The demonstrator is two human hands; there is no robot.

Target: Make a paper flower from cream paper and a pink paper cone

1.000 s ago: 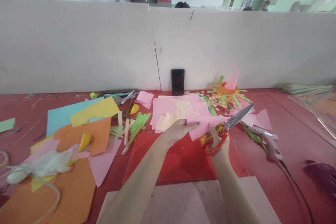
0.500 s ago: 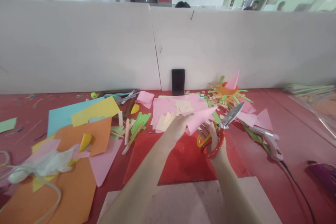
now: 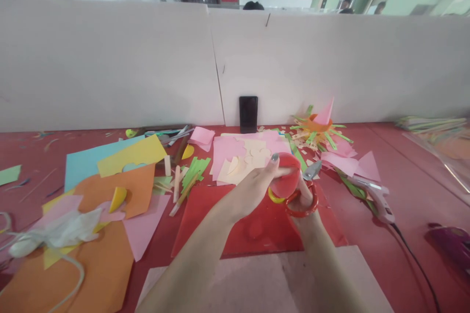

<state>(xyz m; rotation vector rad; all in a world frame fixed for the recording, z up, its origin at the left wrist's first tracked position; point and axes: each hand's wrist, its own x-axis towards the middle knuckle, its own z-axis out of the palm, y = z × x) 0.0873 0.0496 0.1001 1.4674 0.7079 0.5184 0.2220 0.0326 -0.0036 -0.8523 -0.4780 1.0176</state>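
My left hand [image 3: 253, 187] is closed, pinching a rounded pink-red piece of paper [image 3: 284, 181] between thumb and fingers over the red mat [image 3: 253, 230]. My right hand [image 3: 304, 208] sits just behind and to the right of it, fingers through the red and yellow handles of a pair of scissors [image 3: 303, 198]. The metal blade tip [image 3: 312, 170] pokes out to the right of the paper; whether the blades are touching the paper is hidden. Both hands are close together above the table.
Pink and cream paper cut-outs [image 3: 242, 154] lie behind the hands. A dark phone [image 3: 248, 113] leans on the white partition. A paper craft with green strips [image 3: 317, 127], a white glue gun [image 3: 374, 198] with cord, and orange, yellow and blue sheets [image 3: 117, 171] surround the mat.
The pink paper has been turned and drawn in close, showing a rounded edge instead of a long point. The scissors swung down and toward the paper, so less blade shows.
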